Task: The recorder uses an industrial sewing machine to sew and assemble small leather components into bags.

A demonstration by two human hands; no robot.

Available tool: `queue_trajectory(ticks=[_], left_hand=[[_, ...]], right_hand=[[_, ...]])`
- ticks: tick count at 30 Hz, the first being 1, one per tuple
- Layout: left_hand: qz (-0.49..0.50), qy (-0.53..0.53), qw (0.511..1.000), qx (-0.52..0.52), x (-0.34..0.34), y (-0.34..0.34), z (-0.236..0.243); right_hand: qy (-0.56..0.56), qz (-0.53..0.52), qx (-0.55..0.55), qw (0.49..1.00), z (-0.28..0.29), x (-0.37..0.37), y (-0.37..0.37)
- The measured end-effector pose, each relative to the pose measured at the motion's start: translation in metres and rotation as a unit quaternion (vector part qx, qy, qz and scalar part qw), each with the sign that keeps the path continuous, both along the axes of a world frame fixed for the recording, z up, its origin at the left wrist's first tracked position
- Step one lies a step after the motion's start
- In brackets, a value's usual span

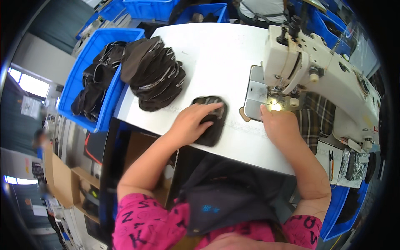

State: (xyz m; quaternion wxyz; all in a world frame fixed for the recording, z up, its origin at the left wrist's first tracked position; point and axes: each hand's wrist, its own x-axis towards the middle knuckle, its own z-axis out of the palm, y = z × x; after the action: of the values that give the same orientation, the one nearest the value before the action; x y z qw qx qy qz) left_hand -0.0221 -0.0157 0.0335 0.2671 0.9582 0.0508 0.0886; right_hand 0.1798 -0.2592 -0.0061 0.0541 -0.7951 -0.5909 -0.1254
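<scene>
My left hand (190,125) rests on a dark brown rounded fabric piece (212,136) lying flat on the white table. Its index finger and thumb are stretched apart over the cloth. My right hand (280,123) is beside the lit needle area of a cream sewing machine (291,62), its index fingertip touching the metal plate (255,98). The other fingers of that hand curl under, and what they hold, if anything, is hidden. Brown plaid fabric (309,121) lies against this hand's right side, under the machine arm.
A tall pile of dark brown sewn pieces (156,79) stands on the table's left. Beside it, a blue bin (109,100) holds more dark pieces. Black-handled scissors or snips (331,164) lie at the right near clear packets (354,164). More blue bins (152,9) stand beyond the table.
</scene>
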Motion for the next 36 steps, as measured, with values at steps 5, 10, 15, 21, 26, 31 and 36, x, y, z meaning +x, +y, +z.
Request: queue_trajectory(ticks=[5, 10, 15, 21, 26, 31, 36], left_hand=[[0.13, 0.068, 0.989, -0.024, -0.127, 0.027, 0.011], [0.205, 0.162, 0.962, 0.083, -0.217, 0.053, -0.004], [0.229, 0.123, 0.947, 0.187, -0.232, 0.071, -0.018], [0.244, -0.196, 0.934, 0.169, -0.123, 0.079, 0.04], [0.247, -0.295, 0.898, 0.212, -0.045, 0.097, 0.071], [0.241, -0.269, 0.916, 0.173, -0.028, 0.13, 0.066], [0.277, -0.326, 0.897, 0.114, -0.032, 0.145, 0.066]], right_hand=[[0.007, -0.009, -0.018, 1.0, 0.007, -0.003, 0.003], [0.017, -0.022, -0.032, 0.999, 0.018, -0.006, 0.003], [0.049, -0.04, -0.071, 0.995, 0.042, -0.007, -0.003], [0.056, -0.071, -0.021, 0.996, 0.061, -0.015, -0.04], [0.089, -0.088, 0.112, 0.986, 0.05, -0.036, -0.091], [0.064, -0.135, 0.176, 0.973, 0.022, -0.06, -0.134], [0.035, -0.138, 0.127, 0.982, -0.005, -0.084, -0.131]])
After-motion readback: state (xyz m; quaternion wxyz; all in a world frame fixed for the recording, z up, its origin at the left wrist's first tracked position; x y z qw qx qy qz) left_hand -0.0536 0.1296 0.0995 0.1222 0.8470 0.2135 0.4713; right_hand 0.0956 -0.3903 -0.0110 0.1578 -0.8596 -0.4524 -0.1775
